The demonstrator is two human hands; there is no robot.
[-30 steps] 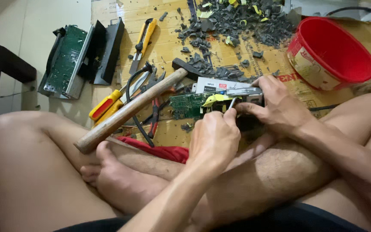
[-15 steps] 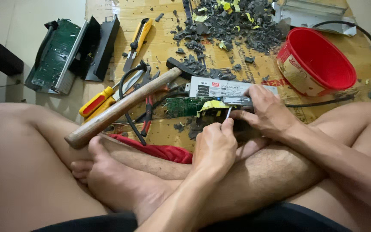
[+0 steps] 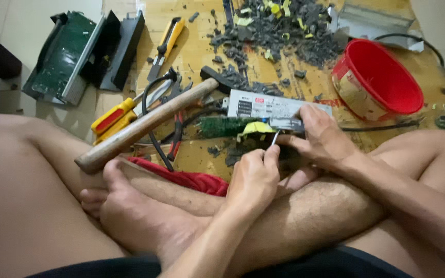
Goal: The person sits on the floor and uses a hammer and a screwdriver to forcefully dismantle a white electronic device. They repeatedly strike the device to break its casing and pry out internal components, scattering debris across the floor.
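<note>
We are sitting cross-legged, a wooden-handled hammer (image 3: 145, 123) lying across our shin beside a yellow-and-red screwdriver (image 3: 113, 117). Our left hand (image 3: 253, 177) is pinching a thin metal tool (image 3: 275, 138) between thumb and fingertips, its tip meeting the green circuit board (image 3: 222, 126). Our right hand (image 3: 323, 138) is gripping the grey metal power-supply casing (image 3: 274, 108), steadying it on the wooden board. A red plastic bucket (image 3: 382, 82) is standing farther right.

Hammer (image 3: 145, 126) left of power supply (image 3: 276, 109), bucket (image 3: 379, 82) right, debris (image 3: 279, 31) behind.
</note>
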